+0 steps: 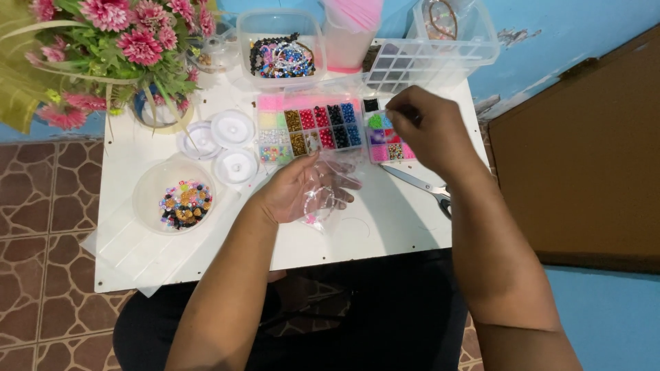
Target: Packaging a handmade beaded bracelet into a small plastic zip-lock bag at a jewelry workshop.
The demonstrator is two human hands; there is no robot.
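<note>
My left hand [306, 189] lies palm up over the white table [385, 220], holding a small clear plastic bag [328, 180] with a few pink bits in it. My right hand [425, 127] hovers over the right end of a clear bead organizer box [323, 127], its fingertips pinched above the green and pink compartments; whether a bead is between them cannot be seen. The box holds coloured beads in many small cells.
Scissors [423, 187] lie right of my left hand. A round bowl of mixed beads [180, 200] sits at the left, three white thread spools [230, 130] above it. Pink flowers in a vase [130, 41], a tub of beads [282, 55] and an empty divider tray [430, 58] stand behind.
</note>
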